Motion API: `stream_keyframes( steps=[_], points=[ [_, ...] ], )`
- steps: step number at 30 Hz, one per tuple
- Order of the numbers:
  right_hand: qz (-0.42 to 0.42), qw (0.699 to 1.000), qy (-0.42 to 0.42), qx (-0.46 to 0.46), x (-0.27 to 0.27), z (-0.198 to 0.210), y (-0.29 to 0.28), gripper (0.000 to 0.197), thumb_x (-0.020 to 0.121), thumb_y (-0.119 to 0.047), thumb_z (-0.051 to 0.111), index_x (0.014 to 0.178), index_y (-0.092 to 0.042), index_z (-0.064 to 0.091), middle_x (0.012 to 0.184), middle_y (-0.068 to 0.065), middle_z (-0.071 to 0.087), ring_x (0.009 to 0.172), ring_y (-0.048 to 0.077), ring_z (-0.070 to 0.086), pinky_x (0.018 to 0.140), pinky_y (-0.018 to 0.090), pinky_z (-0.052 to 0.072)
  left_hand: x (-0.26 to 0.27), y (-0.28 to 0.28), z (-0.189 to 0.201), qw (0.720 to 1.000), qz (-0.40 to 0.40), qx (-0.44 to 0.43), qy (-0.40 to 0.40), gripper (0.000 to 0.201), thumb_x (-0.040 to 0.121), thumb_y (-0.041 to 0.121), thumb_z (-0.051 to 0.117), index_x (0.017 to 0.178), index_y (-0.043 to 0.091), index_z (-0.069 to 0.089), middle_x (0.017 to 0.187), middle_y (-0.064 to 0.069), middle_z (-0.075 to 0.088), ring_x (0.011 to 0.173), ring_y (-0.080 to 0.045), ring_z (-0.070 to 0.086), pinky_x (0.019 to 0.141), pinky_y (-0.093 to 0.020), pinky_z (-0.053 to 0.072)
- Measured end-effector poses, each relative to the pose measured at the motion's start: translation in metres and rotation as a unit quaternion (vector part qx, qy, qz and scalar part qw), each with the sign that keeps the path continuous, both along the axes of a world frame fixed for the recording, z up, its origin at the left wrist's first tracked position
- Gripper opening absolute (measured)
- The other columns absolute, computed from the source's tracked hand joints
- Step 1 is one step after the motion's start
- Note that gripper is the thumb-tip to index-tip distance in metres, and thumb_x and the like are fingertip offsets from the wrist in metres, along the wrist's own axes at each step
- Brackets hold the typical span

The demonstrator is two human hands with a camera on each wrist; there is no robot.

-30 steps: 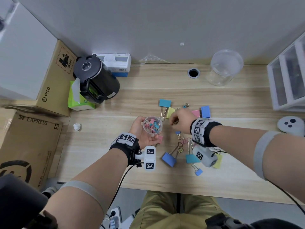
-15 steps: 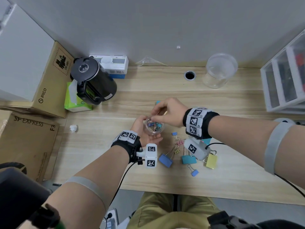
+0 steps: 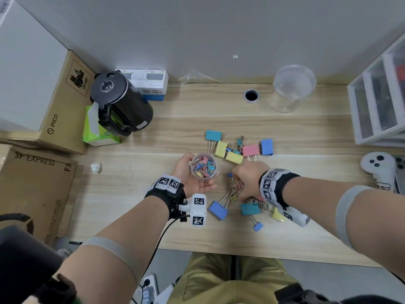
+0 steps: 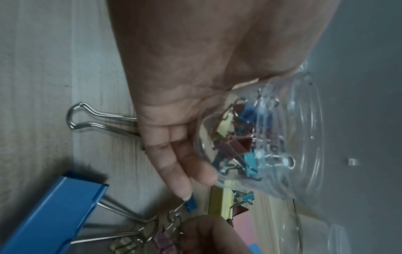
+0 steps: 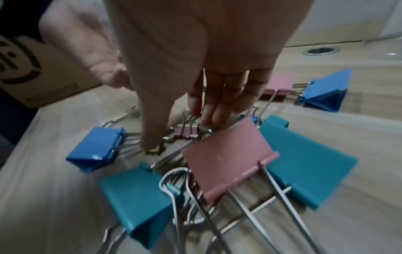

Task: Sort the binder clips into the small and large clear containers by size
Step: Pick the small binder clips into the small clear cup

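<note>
Nearest the desk's front edge point(image 3: 241, 249), a small blue binder clip point(image 3: 256, 226) lies alone with bare wood around it. Just beyond, the right hand point(image 3: 248, 178) reaches palm-down into the near cluster, forearm coming in from the right; in the right wrist view its thumb tip presses on a small yellow clip point(image 5: 155, 151) and the fingers point(image 5: 215, 110) point down to the wire handles of a small pink clip point(image 5: 187, 132), only loosely bent, so whether anything is actually pinched cannot be told. Around it lie large clips: a blue one point(image 3: 218, 210) with its handles pointing up-right toward the hand, a teal one point(image 3: 250, 209), and a pink one point(image 5: 228, 158) propped tilted over the teal bodies. To the left, the left hand point(image 3: 190, 178) lies palm-up just above the desk and cradles the small clear container point(image 3: 204, 165), fingers curled round its wall; the mouth faces up toward the head camera, and mixed small clips fill it. Farther back a second cluster point(image 3: 238, 148) of large teal, yellow, pink and blue clips spreads sideways. Beyond it is open wood up to the cable hole point(image 3: 251, 95) and the large clear container point(image 3: 292, 88), upright near the wall. A black kettle point(image 3: 120, 104) bounds the left, white drawers point(image 3: 377, 106) the right.
</note>
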State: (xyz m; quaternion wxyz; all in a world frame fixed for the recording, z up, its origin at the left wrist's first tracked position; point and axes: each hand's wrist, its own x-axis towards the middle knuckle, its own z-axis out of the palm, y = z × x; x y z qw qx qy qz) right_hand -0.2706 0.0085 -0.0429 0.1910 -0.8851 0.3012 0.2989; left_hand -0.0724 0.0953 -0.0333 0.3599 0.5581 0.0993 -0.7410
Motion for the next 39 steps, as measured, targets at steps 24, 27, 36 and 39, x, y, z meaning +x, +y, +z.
stream_keyframes(
  steps=[24,27,36,39],
  points=[
    [-0.004,0.999,-0.032,-0.012,0.006,-0.019,0.021,0.076,0.053,-0.073,0.072,0.105,-0.023,0.051,0.096,-0.003,0.056,0.088,0.020,0.058,0.066,0.032,0.048,0.003,0.001,-0.004,1.000,0.000,-0.007,-0.005,0.060,0.086,0.045,0.044,0.120,-0.002,0.062,0.107,-0.025,0.066,0.075,-0.030,0.060,0.080,-0.044,0.057],
    [-0.010,0.999,-0.043,-0.011,0.007,-0.021,0.022,0.067,0.065,-0.060,0.074,0.113,-0.020,0.051,0.104,0.000,0.056,0.094,0.023,0.058,0.073,0.036,0.053,0.003,0.001,-0.004,1.000,0.000,-0.005,-0.005,0.062,0.086,0.045,0.045,0.122,-0.002,0.062,0.106,-0.025,0.066,0.076,-0.030,0.060,0.079,-0.043,0.058],
    [-0.022,0.998,-0.057,0.010,0.002,-0.015,0.003,0.031,0.084,-0.022,0.059,0.115,-0.017,0.054,0.109,0.004,0.050,0.099,0.027,0.057,0.075,0.039,0.053,0.005,-0.001,-0.005,1.000,0.003,-0.009,0.003,0.057,0.085,0.044,0.045,0.115,0.000,0.063,0.104,-0.024,0.067,0.071,-0.030,0.058,0.077,-0.043,0.057],
    [-0.027,0.997,-0.076,0.005,0.006,-0.016,0.004,0.032,0.084,-0.014,0.059,0.115,-0.014,0.053,0.111,0.005,0.047,0.101,0.027,0.053,0.075,0.039,0.052,0.005,-0.001,-0.005,1.000,0.006,-0.007,0.004,0.057,0.085,0.044,0.045,0.114,0.000,0.064,0.105,-0.024,0.065,0.070,-0.030,0.058,0.077,-0.044,0.057]
  ],
)
